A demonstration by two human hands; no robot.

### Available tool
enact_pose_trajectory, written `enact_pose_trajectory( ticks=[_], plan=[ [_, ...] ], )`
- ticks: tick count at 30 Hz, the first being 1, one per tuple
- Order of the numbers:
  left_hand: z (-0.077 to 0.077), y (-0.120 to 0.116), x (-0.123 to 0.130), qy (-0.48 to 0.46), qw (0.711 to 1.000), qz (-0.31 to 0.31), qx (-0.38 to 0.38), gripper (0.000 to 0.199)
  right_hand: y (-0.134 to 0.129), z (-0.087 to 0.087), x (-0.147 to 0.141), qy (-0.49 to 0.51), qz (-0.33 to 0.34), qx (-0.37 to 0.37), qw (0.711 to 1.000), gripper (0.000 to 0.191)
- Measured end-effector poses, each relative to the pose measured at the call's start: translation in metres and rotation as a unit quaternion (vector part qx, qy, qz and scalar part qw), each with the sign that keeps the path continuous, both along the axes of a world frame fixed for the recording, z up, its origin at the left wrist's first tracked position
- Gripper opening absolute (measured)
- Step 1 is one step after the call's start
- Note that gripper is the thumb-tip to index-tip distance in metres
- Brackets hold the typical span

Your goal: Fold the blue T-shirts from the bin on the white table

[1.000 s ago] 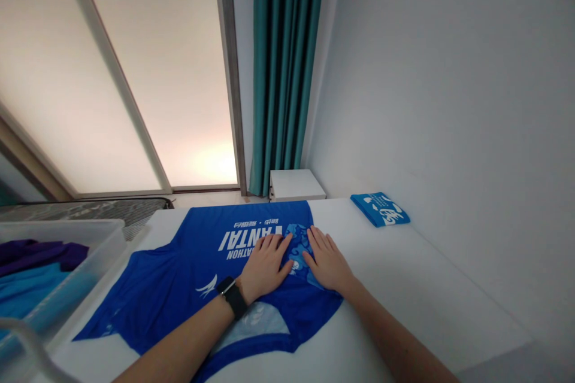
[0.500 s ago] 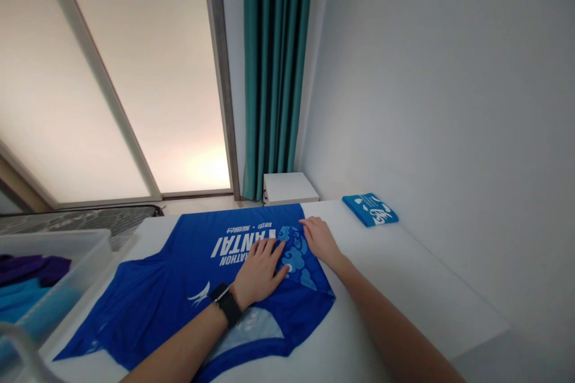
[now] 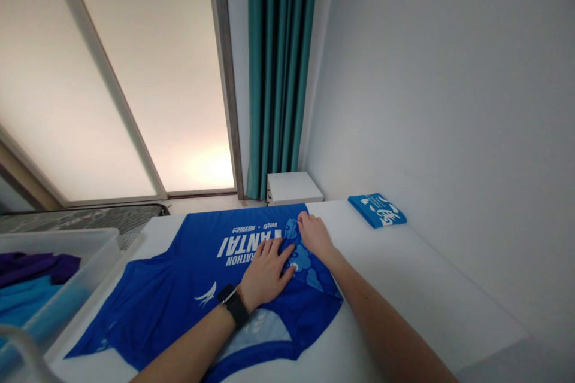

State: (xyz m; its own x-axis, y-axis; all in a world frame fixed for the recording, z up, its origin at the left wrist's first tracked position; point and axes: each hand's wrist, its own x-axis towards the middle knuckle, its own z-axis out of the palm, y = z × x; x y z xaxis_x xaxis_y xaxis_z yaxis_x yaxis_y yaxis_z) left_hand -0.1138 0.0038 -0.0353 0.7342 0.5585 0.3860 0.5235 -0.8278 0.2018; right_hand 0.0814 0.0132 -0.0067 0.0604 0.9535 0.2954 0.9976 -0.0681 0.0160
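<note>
A blue T-shirt (image 3: pixel 179 287) with white lettering and a light-blue print lies spread on a white table (image 3: pixel 404 305), its neckline towards me and its right side folded inward. My left hand (image 3: pixel 268 272), with a black watch at the wrist, rests flat on the shirt's front over the lettering, fingers spread. At the far right edge of the shirt, my right hand (image 3: pixel 314 234) has its fingers bent and closed on the fabric by the print. Its fingertips are partly hidden.
A folded blue cloth item (image 3: pixel 376 210) with white print lies at the table's far right, near the wall. On the left stands a translucent plastic bin (image 3: pixel 96 257) holding purple and light-blue clothes. Beyond the table are a white cabinet (image 3: pixel 294 187) and a green curtain (image 3: pixel 281 72).
My right hand has moved slightly left over the shirt's edge, and its fingers are more bent. My left hand stays in place on the shirt. The view has shifted a little left.
</note>
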Motion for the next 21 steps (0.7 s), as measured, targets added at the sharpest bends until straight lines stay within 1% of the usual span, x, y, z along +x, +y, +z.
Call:
enact_pose_trajectory(
  ticks=[2, 6, 9, 12, 16, 19, 21],
  plan=[
    [-0.001, 0.0, 0.0, -0.005, 1.0, 0.004, -0.001, 0.047, 0.0, -0.003, 0.003, 0.007, -0.005, 0.01, 1.0, 0.023],
    [-0.003, 0.001, 0.0, -0.002, 1.0, 0.003, 0.0, 0.047, 0.001, -0.013, 0.012, 0.025, 0.014, 0.024, 0.999, 0.026],
    [-0.003, 0.001, 0.0, 0.007, 1.0, -0.002, 0.004, 0.047, 0.004, -0.021, 0.023, 0.08, 0.035, 0.04, 0.995, 0.025],
    [-0.004, 0.002, 0.0, 0.007, 1.0, -0.003, 0.01, 0.047, 0.005, -0.026, 0.042, 0.119, 0.05, 0.043, 0.991, 0.023],
    [-0.005, 0.002, 0.0, 0.003, 1.0, -0.005, 0.015, 0.047, 0.0, -0.028, 0.071, 0.132, 0.042, 0.047, 0.989, 0.015],
    [-0.005, 0.002, -0.001, 0.004, 1.0, -0.006, 0.015, 0.046, -0.006, -0.027, 0.085, 0.143, 0.032, 0.054, 0.988, 0.02],
    [-0.004, 0.002, -0.001, -0.002, 1.0, -0.009, 0.009, 0.045, -0.01, -0.026, 0.087, 0.15, 0.025, 0.061, 0.986, 0.025]
  ],
)
